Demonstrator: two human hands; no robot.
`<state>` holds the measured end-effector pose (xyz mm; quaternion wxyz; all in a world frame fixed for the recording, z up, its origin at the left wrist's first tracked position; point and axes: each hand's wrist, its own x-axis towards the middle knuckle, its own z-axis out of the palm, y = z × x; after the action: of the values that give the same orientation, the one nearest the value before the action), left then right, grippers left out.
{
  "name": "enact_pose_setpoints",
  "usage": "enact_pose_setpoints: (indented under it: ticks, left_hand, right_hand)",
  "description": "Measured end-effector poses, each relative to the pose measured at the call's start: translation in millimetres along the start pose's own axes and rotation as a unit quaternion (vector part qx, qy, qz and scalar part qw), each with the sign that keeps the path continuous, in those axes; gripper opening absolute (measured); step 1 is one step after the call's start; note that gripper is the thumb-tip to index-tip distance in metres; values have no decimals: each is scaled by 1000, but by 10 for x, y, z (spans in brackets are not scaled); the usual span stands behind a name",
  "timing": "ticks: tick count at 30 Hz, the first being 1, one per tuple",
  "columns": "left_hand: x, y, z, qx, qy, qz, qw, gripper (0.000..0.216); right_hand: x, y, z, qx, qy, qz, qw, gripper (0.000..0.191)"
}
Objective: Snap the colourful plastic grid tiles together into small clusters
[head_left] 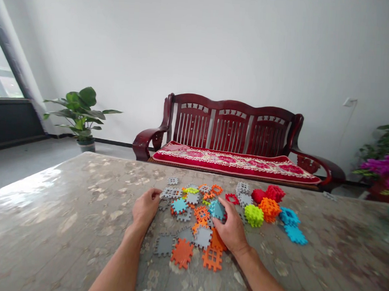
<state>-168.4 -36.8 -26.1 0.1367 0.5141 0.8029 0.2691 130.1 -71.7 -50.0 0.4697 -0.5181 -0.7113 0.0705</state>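
Observation:
Loose interlocking plastic tiles with notched edges lie in a spread pile between my hands. My right hand has its thumb and fingers around a blue tile at the right side of the pile. At the left side, my left hand is closed, its fingertips curled against the edge of a grey window-shaped tile; whatever they pinch is hidden. Close to the hands are a light blue tile, an orange window tile and a pale grey tile. An orange-red tile lies nearest me.
Right of the pile stand sorted stacks: lime green, orange, red, blue and grey. A patterned cover lies over the table. Beyond it is a dark red wooden bench, with a potted plant at left.

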Motion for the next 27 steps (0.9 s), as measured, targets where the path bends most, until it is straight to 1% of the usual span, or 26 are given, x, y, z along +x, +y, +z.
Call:
enact_pose_setpoints:
  ticks: [4, 11, 14, 16, 19, 23, 27]
  left_hand:
    - [-8, 9, -11, 12, -13, -6, 1000, 34]
    - [-9, 13, -18, 18, -11, 1, 1000, 34]
    - [-20, 33, -35, 14, -7, -2, 1000, 33]
    - [-31, 49, -51, 12, -5, -4, 1000, 32]
    - [-42, 63, -65, 12, -6, -3, 1000, 32]
    - [-41, 58, -59, 9, -8, 2, 1000, 32]
    - [-37, 53, -53, 13, -5, 1, 1000, 32]
  right_hand:
    - [-1, 2, 7, -4, 7, 4, 1000, 54]
    - [1, -8, -10, 1, 2, -12, 1000, 50]
    - [4, 51, -7, -15, 6, -19, 1000, 46]
    - [7, 99, 1, -33, 18, -12, 999, 41]
    - [6, 146, 18, -64, 30, 4, 997, 39]
    - [-6, 176, 46, -73, 5, 29, 997, 39]
    - [-16, 174, 39, -16, -37, 42, 998, 40]
